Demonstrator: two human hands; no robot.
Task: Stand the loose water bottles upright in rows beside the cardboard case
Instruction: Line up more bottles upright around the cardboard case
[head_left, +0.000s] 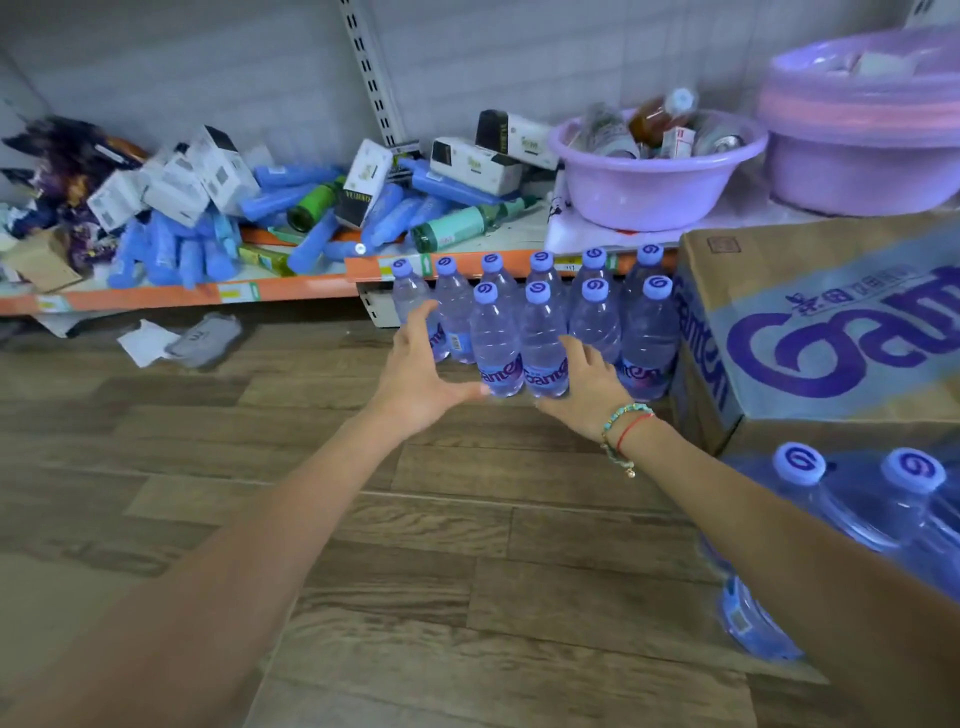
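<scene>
Where the wooden floor (363, 519) fills the lower half of the frame, the cardboard case (810, 338) sits at the right edge, printed with purple lettering. Above it, at upper right, two lilac basins (660, 182) rest on the low shelf (182, 293), whose orange-edged board runs left under a heap of blue tubes and white cartons (208, 208). Just left of the case, at centre frame, the water bottles (540, 332) stand upright in two rows, six caps behind and four in front. More bottles (857, 509) show at lower right, partly hidden by the forearm. The left hand (421, 374) is spread wide, fingers straight, its thumb touching the base of the leftmost front bottle. The right hand (587, 384), fingers relaxed, rests against the front row's bases, gripping nothing.
</scene>
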